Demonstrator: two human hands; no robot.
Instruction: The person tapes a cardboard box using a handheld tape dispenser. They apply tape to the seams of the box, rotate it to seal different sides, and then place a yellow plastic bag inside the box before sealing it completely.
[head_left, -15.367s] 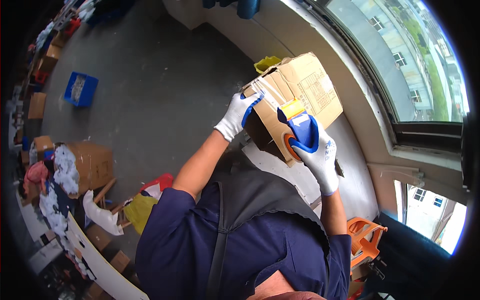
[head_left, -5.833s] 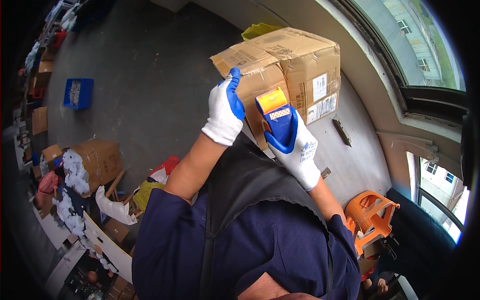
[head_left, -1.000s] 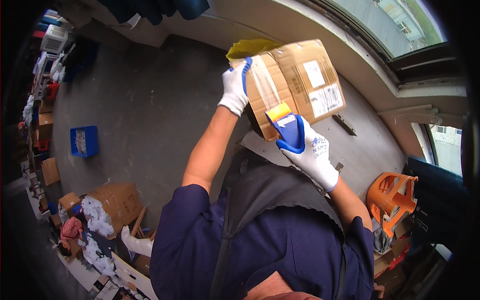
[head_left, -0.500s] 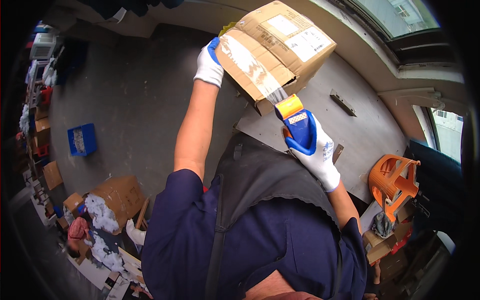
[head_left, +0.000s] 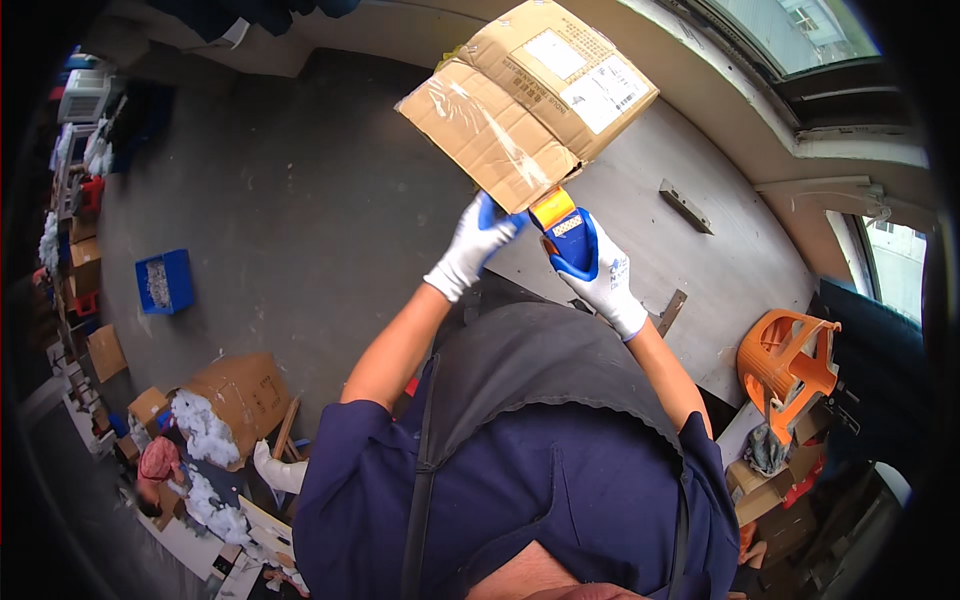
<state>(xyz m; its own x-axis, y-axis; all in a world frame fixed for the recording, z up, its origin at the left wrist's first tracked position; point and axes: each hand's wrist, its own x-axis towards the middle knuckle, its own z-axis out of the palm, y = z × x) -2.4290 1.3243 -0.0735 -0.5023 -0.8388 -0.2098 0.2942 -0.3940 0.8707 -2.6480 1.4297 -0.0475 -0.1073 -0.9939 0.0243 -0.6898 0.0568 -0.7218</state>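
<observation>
Wrapping the right hand (head_left: 605,275) tightly around a blue-and-orange tape dispenser (head_left: 570,240), orange head up at the near edge of a brown carton (head_left: 530,108). Holding the left hand (head_left: 473,245) at the carton's near corner, fingers partly hidden; impossible to tell whether pinching tape, cardboard or nothing. Seen beyond the gloves: the carton, askew over the left end of a grey counter (head_left: 730,280), with clear tape (head_left: 512,150) glinting unevenly along the near face. Best, by the look of it, to steady that corner while staying clear of the dispenser's head, draw the strip taut and straight, turn it snugly over the edge, tear with a sharp tilt, then rub the creases flat.
</observation>
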